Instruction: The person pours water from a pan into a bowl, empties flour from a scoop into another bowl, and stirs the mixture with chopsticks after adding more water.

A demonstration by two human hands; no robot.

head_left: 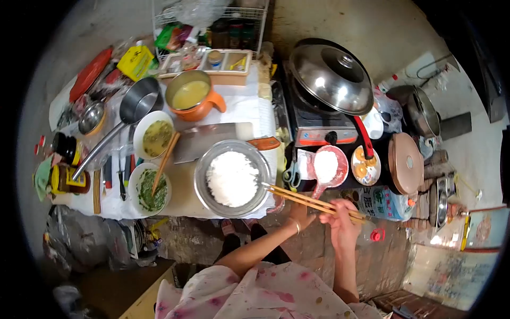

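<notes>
My right hand (344, 227) is closed around a pair of wooden chopsticks (303, 199). Their tips reach the right rim of a metal bowl (201, 186) holding a mound of white flour-like powder (231, 178). Behind the chopsticks, near the counter's front edge, is my left hand (300, 215); its fingers are partly hidden and I cannot tell what they hold. Just beyond my hands sits a pink-handled scoop (342, 175) with white powder in it. Left of the metal bowl stand a bowl of chopped greens (167, 194) with chopsticks across it and a bowl of greenish liquid (158, 139).
A cleaver (207, 139) lies behind the metal bowl, beside an orange pot (199, 110) of yellow liquid. To the right, a lidded wok (332, 74) covers a portable stove (325, 135), its red handle pointing toward me. Nearby are scissors (291, 174) and a small plate (373, 175).
</notes>
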